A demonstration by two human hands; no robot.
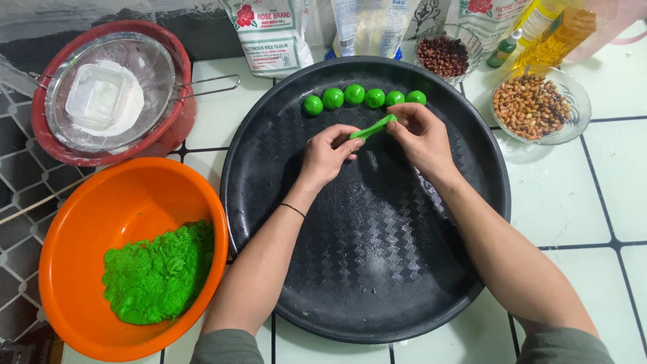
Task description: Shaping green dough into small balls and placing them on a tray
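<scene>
Left hand (328, 154) and right hand (419, 135) both pinch a stretched green dough strip (373, 127) over the black round tray (377, 283), just near the row of green dough balls (364, 98). Judged best: even, gentle pinching avoids tearing.

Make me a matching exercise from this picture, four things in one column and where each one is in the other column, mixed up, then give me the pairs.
Things:
1. dough strip
2. dough balls
3. dough lump
4. sieve

Places:
A. in the orange bowl
B. on the red bowl
C. stretched between the left hand and right hand
D. in a row at the far edge of the black tray

Pairs: 1-C, 2-D, 3-A, 4-B
</scene>
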